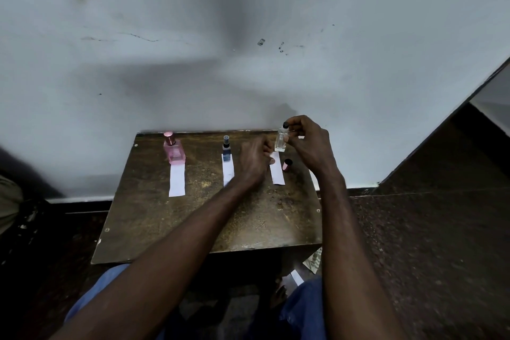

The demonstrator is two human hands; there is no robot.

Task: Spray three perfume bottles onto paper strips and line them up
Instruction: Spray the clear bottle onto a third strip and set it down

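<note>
Clear bottle (281,141) gripped in right hand (309,143), raised above third strip (276,171). Left hand (254,160) loosely curled on that strip's far end; grasp unclear.

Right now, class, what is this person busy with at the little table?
A person is testing perfumes on paper strips. The right hand holds a clear bottle above the right strip, and the left hand pinches that strip's far end. Its pink cap lies beside the strip. The pink bottle and blue bottle each stand at the head of their own strips.
</note>
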